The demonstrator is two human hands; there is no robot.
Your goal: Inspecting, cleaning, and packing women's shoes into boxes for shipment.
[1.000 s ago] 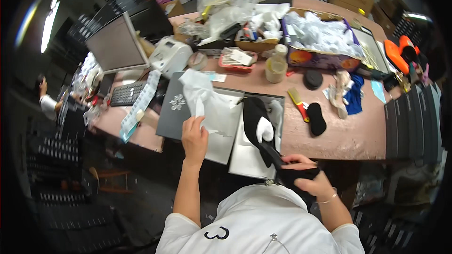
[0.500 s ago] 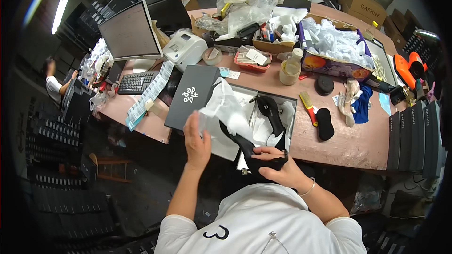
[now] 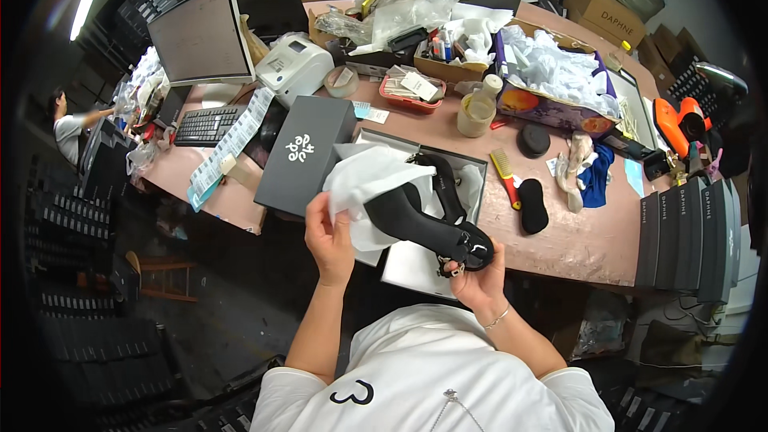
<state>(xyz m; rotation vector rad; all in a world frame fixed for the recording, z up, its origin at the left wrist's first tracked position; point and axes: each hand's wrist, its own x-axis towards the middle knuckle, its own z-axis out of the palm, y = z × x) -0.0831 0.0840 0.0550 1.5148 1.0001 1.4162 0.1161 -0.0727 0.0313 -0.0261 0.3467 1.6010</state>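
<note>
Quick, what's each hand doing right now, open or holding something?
Left hand: closed, holding thin white tissue paper.
Right hand: closed, holding a slim black shoe.

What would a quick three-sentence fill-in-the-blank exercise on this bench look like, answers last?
The right hand holds a black sandal; the white tissue paper is in the ____ hand.
Beside the beige cloth, the crumpled cloth is ____.
In this view, the brush lies to the ____ of the open shoebox.
Missing words: left; blue; right.

Site: shoe stockroom or packing workroom. Evidence: stacked dark boxes (image 3: 682,236); desk (image 3: 576,252) bearing monitor (image 3: 200,32), label printer (image 3: 293,70); black shoe (image 3: 420,226).
</note>
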